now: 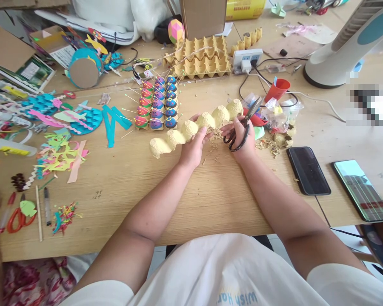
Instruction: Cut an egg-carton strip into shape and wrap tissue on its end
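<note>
A pale yellow strip of egg carton (190,128), a row of several bumps, is held tilted above the table with its right end higher. My left hand (194,146) is closed on its middle from below. Black-handled scissors (249,115) sit in my right hand (243,138), blades pointing up and away, and its fingertips reach toward the strip's underside. Whether they touch it I cannot tell. Carton shavings (213,144) lie on the wood beneath both hands.
Painted carton rows (157,104) with pins stand behind the strip. Beyond them are uncut egg trays (204,55). On the right are a red cup (277,90), a power strip (247,57), a fan (332,59) and two phones (309,170). Paper scraps (62,155) and orange-handled scissors (19,219) lie left.
</note>
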Demonstrator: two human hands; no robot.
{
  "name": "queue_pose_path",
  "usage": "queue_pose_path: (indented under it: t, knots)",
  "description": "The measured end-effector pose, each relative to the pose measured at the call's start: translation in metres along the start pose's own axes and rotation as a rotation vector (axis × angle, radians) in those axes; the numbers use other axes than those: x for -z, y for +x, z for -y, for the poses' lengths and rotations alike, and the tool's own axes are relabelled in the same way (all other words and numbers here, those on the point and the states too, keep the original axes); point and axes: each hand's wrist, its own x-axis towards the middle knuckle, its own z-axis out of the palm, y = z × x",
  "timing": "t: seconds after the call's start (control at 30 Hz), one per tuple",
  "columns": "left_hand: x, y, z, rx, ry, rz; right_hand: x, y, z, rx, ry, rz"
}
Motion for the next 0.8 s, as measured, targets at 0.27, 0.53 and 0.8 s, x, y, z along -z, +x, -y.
queue_pose_path:
  t: [0.27,0.53,0.8]
  knots:
    - [0.001,0.001,0.003,0.02,0.001,-0.055,-0.001,-0.002,0.002,0.056,-0.034,-0.023]
    - [-0.001,0.006,0.001,-0.048,-0.003,-0.258,0.001,-0.006,-0.001,0.12,-0.197,0.052]
    - [-0.005,0.009,-0.011,-0.005,-0.042,-0.4,0.006,-0.014,0.0,0.191,-0.568,0.154]
